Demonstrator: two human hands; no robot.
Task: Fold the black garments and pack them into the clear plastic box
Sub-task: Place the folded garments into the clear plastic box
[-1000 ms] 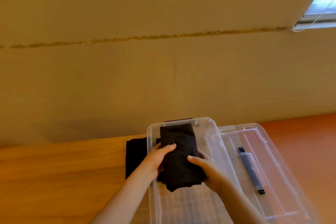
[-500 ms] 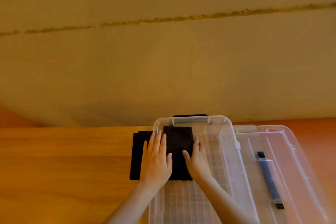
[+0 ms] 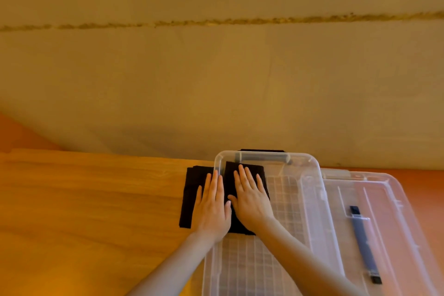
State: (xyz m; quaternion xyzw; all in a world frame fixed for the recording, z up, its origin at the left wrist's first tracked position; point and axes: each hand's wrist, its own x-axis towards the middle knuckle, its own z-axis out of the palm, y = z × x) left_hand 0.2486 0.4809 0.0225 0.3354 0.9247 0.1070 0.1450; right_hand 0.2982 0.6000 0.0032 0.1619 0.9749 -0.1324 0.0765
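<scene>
Left of both hands, a second black garment [image 3: 188, 199] lies on the desk [image 3: 96, 199]. The left hand [image 3: 212, 202] and right hand [image 3: 249, 194], fingers spread, flatten the folded garment [image 3: 231, 175] inside the clear box [image 3: 312, 190]. Packing underway; next likely fetches the other.

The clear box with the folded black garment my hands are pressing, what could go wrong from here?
1. Both hands, left and right, lie flat on the folded garment in the clear box; lifting them quickly might let the folds spring open.
2. Another black garment lies outside on the table against the box's left wall and could get overlooked.
</scene>
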